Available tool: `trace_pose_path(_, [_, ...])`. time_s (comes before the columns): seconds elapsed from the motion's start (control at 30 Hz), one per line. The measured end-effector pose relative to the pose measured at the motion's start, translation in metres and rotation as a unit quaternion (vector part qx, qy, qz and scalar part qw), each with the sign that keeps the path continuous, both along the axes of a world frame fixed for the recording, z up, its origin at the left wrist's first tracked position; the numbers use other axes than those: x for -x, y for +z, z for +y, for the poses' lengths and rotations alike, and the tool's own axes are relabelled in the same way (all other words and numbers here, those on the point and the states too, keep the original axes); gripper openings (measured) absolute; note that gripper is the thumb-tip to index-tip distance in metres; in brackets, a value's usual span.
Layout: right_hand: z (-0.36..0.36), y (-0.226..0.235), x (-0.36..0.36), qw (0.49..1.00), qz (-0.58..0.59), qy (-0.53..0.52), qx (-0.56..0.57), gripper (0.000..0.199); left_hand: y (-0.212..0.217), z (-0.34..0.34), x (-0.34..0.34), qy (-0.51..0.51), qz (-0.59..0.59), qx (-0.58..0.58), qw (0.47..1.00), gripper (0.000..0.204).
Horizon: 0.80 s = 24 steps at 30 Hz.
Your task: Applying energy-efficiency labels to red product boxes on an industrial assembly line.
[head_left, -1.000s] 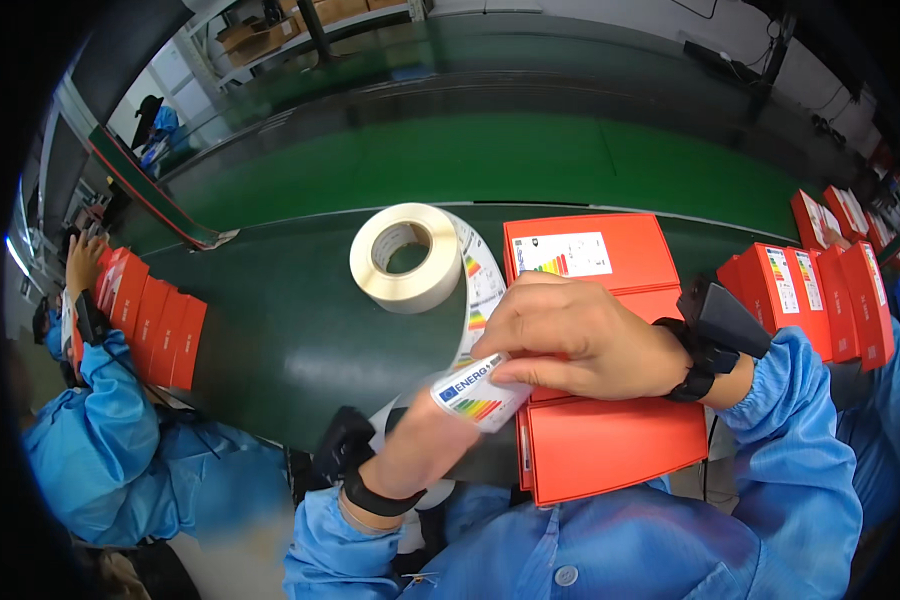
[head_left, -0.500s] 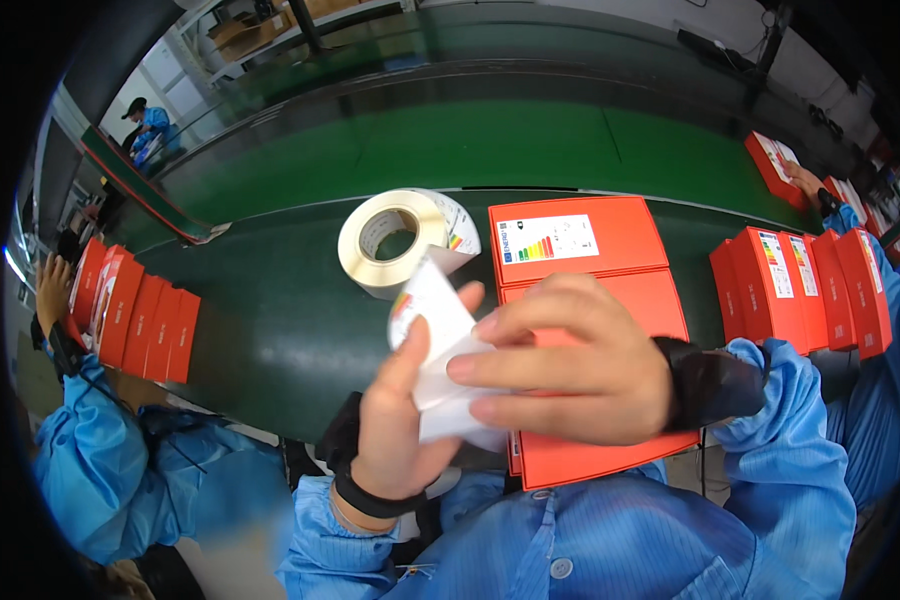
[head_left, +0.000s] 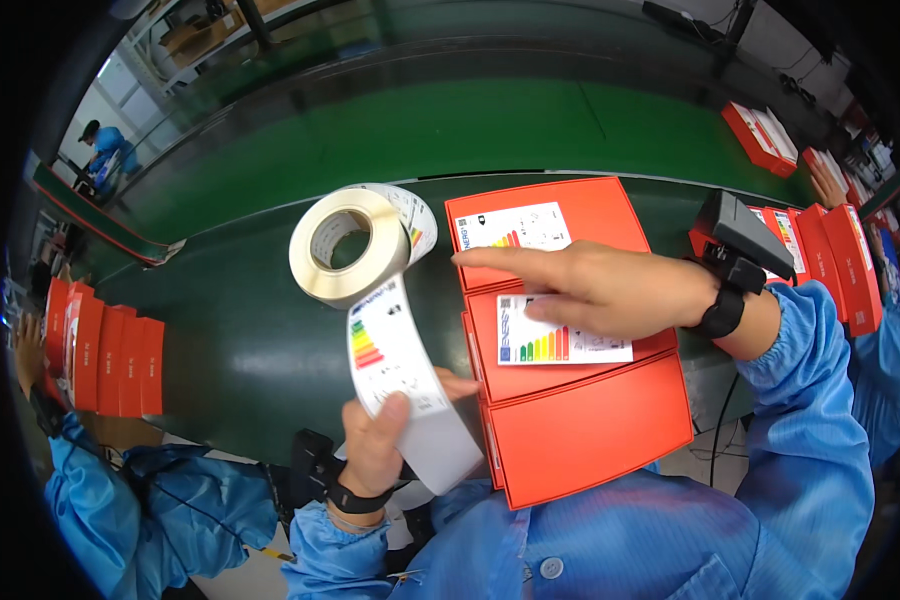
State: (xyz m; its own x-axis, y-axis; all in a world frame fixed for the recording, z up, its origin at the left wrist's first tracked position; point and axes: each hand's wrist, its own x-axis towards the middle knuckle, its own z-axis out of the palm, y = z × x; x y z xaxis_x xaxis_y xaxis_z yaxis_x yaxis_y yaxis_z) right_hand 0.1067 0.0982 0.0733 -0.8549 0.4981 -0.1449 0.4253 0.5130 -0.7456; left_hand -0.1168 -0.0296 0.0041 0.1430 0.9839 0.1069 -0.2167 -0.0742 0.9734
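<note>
My left hand pinches a strip of white labels between thumb and fingers. A colour-bar energy label shows on the strip, with bare white backing at its near end. The strip runs up to a label roll on the table. My right hand reaches over several red boxes laid side by side, its index finger stretched out to the left. Below its fingers an energy label lies on the middle box. The far box also bears a label, partly behind my hand; the near box shows a plain top.
Red boxes stand in a row at the left, with another person's hand on them. More labelled boxes stand at the right beside a co-worker's blue sleeve. A green conveyor belt runs behind the table.
My right hand has left the strip and moved over the boxes. A label now shows on the middle box. My left hand has lowered slightly with the strip, which is now spread out.
</note>
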Motion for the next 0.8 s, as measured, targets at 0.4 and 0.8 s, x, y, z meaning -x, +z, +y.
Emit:
trace_pose_path(0.4, [0.0,-0.009,0.02,0.991,-0.079,0.056,-0.096,0.068,-0.019,-0.001,-0.009,-0.048,-0.044,-0.002,0.998,0.042])
trace_pose_path(0.8, [0.001,-0.004,0.023,0.99,-0.091,0.059,-0.084,0.065,-0.015,-0.002,-0.009,-0.054,-0.051,0.005,0.997,0.041])
